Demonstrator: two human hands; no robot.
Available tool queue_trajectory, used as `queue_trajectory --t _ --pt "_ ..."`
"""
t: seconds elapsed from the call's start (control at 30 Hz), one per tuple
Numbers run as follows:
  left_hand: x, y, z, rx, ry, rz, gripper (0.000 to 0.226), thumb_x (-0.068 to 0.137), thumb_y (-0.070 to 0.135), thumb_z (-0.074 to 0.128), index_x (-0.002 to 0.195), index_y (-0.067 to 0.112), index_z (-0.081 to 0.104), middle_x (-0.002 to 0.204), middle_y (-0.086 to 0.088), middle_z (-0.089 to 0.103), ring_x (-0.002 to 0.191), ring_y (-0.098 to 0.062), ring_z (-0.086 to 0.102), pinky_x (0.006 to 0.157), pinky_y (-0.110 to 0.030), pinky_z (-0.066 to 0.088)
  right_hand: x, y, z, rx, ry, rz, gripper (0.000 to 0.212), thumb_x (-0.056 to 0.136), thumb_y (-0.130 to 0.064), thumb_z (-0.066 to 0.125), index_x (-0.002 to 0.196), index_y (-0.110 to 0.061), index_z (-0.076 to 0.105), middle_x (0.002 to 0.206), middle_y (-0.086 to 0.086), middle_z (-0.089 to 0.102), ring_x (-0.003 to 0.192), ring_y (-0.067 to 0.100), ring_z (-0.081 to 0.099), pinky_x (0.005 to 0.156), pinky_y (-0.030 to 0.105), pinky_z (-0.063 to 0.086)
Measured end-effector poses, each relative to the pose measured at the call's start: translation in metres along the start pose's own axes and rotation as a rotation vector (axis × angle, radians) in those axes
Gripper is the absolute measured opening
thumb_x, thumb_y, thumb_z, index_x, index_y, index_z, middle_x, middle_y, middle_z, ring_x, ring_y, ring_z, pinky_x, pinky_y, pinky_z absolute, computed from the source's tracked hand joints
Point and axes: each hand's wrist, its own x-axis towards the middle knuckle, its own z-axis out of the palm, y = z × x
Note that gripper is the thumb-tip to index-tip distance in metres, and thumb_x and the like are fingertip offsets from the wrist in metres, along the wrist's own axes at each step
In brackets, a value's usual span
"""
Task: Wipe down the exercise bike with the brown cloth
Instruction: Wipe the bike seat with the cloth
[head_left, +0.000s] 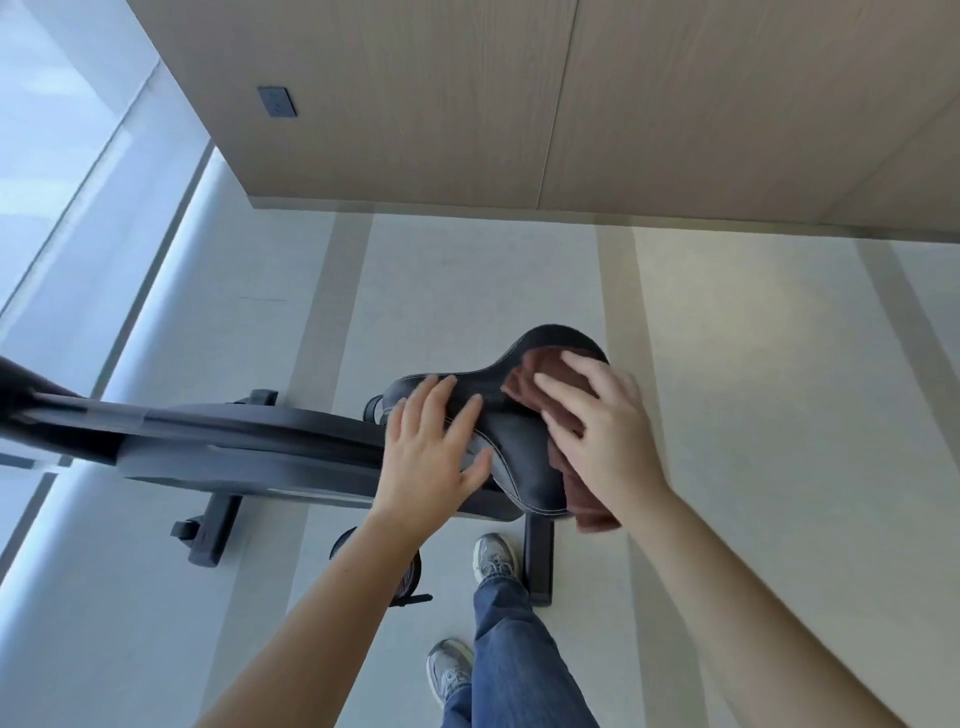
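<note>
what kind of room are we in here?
Probably a home workout corner or small gym: an exercise bike on a pale floor, a wood-panel wall with a socket, a big window alongside.

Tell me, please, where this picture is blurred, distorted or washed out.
Head view: the bike frame at the left edge is smeared by blur; wide-angle distortion tilts the wood-panel wall; daylight washes out the upper-left window; the left hand, right hand and brown cloth on the saddle look fairly sharp.

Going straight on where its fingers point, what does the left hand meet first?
Probably nothing: the left hand lies on the saddle, fingertips at its far edge; beyond is floor.
</note>
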Motion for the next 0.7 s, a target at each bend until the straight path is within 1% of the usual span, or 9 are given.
queue_trajectory --t 0.07,0.1,0.17,0.27,0.37,0.43,0.53,0.63,0.7 --pt "-0.001 -0.012 -0.003 0.007 0.019 -0.052 0.042 0.077 0.030 0.061 0.111 0.005 0.064 0.118 -0.024 0.058 0.115 -0.042 0.050 0.091 -0.055 0.042 0.026 -0.010 0.008 -0.029 -0.234 -0.184 0.032 0.078 -0.008 0.068 0.108 -0.016 0.069 0.126 0.009 0.057 0.111 0.037 0.049 0.096 0.045 0.043" --pt "-0.001 -0.018 -0.004 0.019 0.018 -0.065 0.044 0.074 0.026 0.069 0.113 0.004 0.063 0.118 -0.025 0.057 0.115 -0.043 0.050 0.092 -0.056 0.041 0.036 -0.015 0.014 -0.029 -0.334 -0.240 0.032 0.080 -0.011 0.066 0.111 -0.018 0.067 0.129 0.007 0.055 0.114 0.035 0.046 0.097 0.047 0.041" --pt "-0.005 -0.026 -0.006 0.033 0.000 -0.078 0.052 0.068 0.020 0.078 0.115 0.003 0.062 0.118 -0.026 0.056 0.115 -0.044 0.050 0.091 -0.058 0.041 0.050 -0.017 0.019 -0.011 -0.449 -0.311 0.031 0.083 -0.014 0.064 0.113 -0.020 0.066 0.131 0.006 0.053 0.116 0.032 0.044 0.098 0.045 0.039" --pt "-0.010 -0.034 -0.009 0.031 -0.008 -0.066 0.053 0.069 0.020 0.078 0.116 0.004 0.061 0.118 -0.026 0.057 0.113 -0.044 0.052 0.090 -0.058 0.043 0.048 0.010 0.000 0.037 -0.497 -0.415 0.030 0.078 -0.007 0.069 0.107 -0.016 0.069 0.127 0.007 0.055 0.116 0.032 0.047 0.099 0.044 0.040" --pt "-0.012 -0.037 -0.011 0.026 -0.022 -0.061 0.054 0.070 0.019 0.077 0.118 0.003 0.059 0.121 -0.024 0.056 0.113 -0.042 0.052 0.092 -0.056 0.041 0.037 0.029 -0.016 0.043 -0.485 -0.428 0.032 0.075 -0.003 0.071 0.104 -0.017 0.070 0.128 0.005 0.055 0.118 0.032 0.047 0.094 0.049 0.044" --pt "-0.014 -0.038 -0.013 0.024 -0.032 -0.088 0.054 0.070 0.019 0.077 0.118 0.001 0.059 0.121 -0.024 0.056 0.113 -0.042 0.052 0.093 -0.056 0.040 0.040 0.018 -0.007 0.009 -0.454 -0.471 0.032 0.074 -0.004 0.072 0.103 -0.016 0.071 0.126 0.008 0.057 0.115 0.036 0.049 0.092 0.050 0.046" --pt "-0.019 -0.043 -0.017 0.032 -0.057 -0.130 0.055 0.070 0.018 0.078 0.119 0.000 0.058 0.120 -0.022 0.058 0.113 -0.040 0.053 0.093 -0.054 0.041 0.058 -0.017 0.023 0.009 -0.498 -0.563 0.031 0.079 -0.010 0.068 0.109 -0.017 0.068 0.130 0.009 0.054 0.117 0.035 0.046 0.100 0.045 0.040" --pt "-0.024 -0.048 -0.021 0.048 -0.065 -0.170 0.056 0.069 0.014 0.078 0.118 -0.001 0.058 0.118 -0.021 0.059 0.113 -0.039 0.054 0.094 -0.052 0.040 0.067 -0.029 0.033 0.028 -0.581 -0.549 0.032 0.085 -0.013 0.063 0.116 -0.019 0.064 0.135 0.007 0.048 0.120 0.030 0.041 0.104 0.040 0.035" --pt "-0.025 -0.050 -0.023 0.049 -0.054 -0.188 0.053 0.068 0.012 0.078 0.116 -0.002 0.059 0.116 -0.020 0.061 0.111 -0.039 0.055 0.093 -0.053 0.040 0.064 -0.013 0.018 0.026 -0.598 -0.543 0.032 0.081 -0.009 0.066 0.112 -0.018 0.067 0.131 0.008 0.052 0.116 0.033 0.045 0.102 0.042 0.037"
